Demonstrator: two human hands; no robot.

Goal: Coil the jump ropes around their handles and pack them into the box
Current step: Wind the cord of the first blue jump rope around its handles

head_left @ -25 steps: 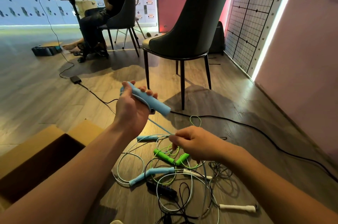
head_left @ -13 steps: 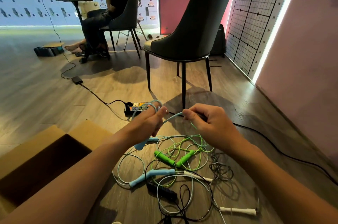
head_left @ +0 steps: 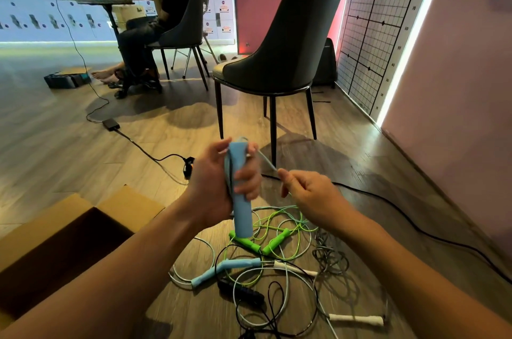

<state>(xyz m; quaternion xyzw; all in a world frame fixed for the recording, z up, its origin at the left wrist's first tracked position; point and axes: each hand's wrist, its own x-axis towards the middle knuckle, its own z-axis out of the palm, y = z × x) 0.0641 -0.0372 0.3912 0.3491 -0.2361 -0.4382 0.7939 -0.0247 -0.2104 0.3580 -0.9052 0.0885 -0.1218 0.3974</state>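
Note:
My left hand (head_left: 219,186) grips a light blue foam jump-rope handle (head_left: 241,200), held upright above the floor. Its pale blue cord (head_left: 267,162) runs from the handle's top to my right hand (head_left: 310,194), which pinches it taut. On the floor below lies a tangle of ropes: two green handles (head_left: 260,244) with green cord, another blue handle (head_left: 221,269), a black handle (head_left: 241,290) and white handles (head_left: 357,318). An open cardboard box (head_left: 69,239) stands at the lower left.
A dark chair (head_left: 279,42) stands just beyond the ropes. A black cable (head_left: 401,208) crosses the wooden floor on the right, and a power strip (head_left: 189,165) lies behind my left hand. A seated person (head_left: 155,20) works at a desk far left. A pink wall (head_left: 457,89) is on the right.
My left hand has lifted and turned the blue handle upright. My right hand has moved up beside it, drawing the cord from the handle's top.

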